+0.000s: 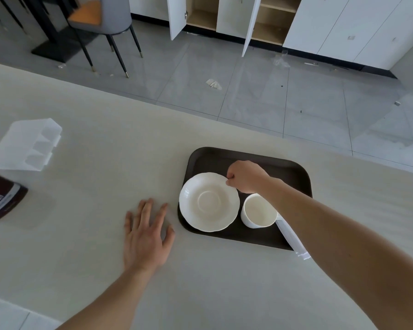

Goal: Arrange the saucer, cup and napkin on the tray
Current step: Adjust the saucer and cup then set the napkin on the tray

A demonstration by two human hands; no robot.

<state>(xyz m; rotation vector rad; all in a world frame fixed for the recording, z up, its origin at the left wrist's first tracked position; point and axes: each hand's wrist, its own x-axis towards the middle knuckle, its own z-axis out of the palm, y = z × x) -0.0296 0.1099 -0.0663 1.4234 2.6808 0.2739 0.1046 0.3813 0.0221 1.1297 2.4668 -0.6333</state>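
Observation:
A dark brown tray [293,172] lies on the pale table. On its left half rests a white scalloped saucer [208,202]. My right hand [244,177] pinches the saucer's far right rim. Right of the saucer an empty white cup [256,213] stands upright on the tray, partly under my forearm. A folded white napkin [293,239] lies along the tray's right edge, mostly hidden by my arm. Left of the tray, my left hand [146,234] rests flat on the table with its fingers spread.
A clear plastic container [26,145] and a dark labelled package [3,198] sit at the table's left. The table's far edge [153,103] runs diagonally above the tray. Beyond it are tiled floor, a chair [100,20] and open cabinets.

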